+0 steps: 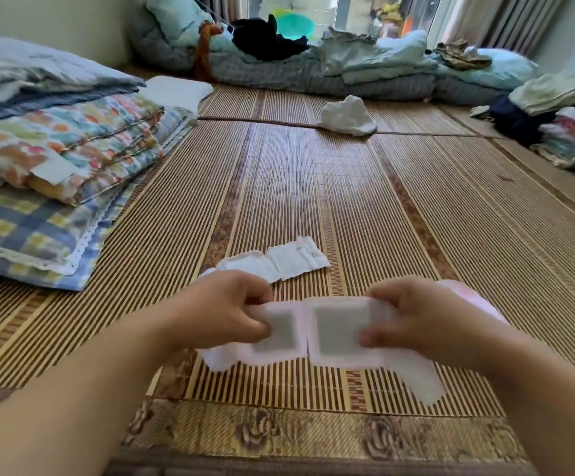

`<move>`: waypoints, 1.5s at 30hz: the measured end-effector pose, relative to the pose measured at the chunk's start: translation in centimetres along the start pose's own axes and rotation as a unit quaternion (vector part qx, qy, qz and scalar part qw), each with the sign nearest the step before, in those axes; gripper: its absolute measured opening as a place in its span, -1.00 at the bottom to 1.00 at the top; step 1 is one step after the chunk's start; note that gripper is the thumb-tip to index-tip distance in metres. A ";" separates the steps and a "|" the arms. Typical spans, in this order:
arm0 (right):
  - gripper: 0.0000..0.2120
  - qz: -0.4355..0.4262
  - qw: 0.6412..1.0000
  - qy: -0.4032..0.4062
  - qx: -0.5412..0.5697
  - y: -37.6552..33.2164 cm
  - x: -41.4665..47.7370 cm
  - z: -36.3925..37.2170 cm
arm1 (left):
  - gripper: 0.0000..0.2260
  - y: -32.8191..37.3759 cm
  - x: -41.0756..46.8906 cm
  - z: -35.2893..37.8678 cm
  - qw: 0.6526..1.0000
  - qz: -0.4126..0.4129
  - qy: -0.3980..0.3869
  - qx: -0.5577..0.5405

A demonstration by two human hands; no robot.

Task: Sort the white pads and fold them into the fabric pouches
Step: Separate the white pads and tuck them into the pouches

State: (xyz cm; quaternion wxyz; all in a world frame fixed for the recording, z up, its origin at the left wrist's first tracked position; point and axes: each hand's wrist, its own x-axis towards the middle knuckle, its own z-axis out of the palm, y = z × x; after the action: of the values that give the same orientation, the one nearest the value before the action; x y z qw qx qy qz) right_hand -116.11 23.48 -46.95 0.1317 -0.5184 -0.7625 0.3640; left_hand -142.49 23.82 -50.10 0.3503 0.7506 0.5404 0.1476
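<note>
Low in the frame, my left hand and right hand pinch the joined white pads; next, I judge, tear the seam.

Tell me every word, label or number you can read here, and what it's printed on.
None: no readable text shows anywhere in this view.
White pads held between the left hand and right hand: grey squares only, no print.
Loose pads on the mat: blank.
Pale tag on the floral quilt: nothing legible.
</note>
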 end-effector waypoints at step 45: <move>-0.90 0.175 0.964 0.057 0.193 -3.4 4.0 8.0 | -0.92 1.6 -1.3 1.4 0.959 -0.188 0.066 -0.200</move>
State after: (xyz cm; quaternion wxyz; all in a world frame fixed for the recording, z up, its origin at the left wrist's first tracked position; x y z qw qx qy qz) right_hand -124.80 22.98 -50.93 0.2067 -0.6284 -0.5663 0.4916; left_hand -140.97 21.81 -49.80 0.4781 0.5384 0.6535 0.2333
